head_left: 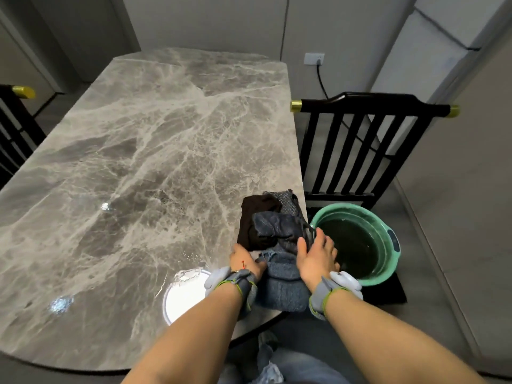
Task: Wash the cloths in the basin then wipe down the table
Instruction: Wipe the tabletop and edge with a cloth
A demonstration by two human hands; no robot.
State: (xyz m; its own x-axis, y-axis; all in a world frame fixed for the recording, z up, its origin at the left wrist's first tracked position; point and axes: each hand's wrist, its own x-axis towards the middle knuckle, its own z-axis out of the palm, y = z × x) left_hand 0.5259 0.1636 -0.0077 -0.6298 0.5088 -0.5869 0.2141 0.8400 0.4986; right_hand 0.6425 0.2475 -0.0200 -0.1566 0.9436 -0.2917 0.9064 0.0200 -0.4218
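Note:
A pile of cloths lies at the near right corner of the grey marble table point(144, 151): a dark brown cloth point(253, 217), a grey-blue cloth point(277, 225) on top of it, and a thick blue cloth point(282, 284) nearest me. My left hand point(245, 263) rests at the pile's left side, fingers tucked into the blue cloth. My right hand point(315, 259) lies on the pile's right side, thumb pressing the grey-blue cloth. A green basin point(388, 245) holding dark water sits just right of the table, below its edge.
A black slatted chair point(368, 145) with brass caps stands behind the basin. A second dark chair point(13, 128) is at the table's left. A power cable point(322, 84) runs from a wall socket. Bright light reflections show on the table's near edge.

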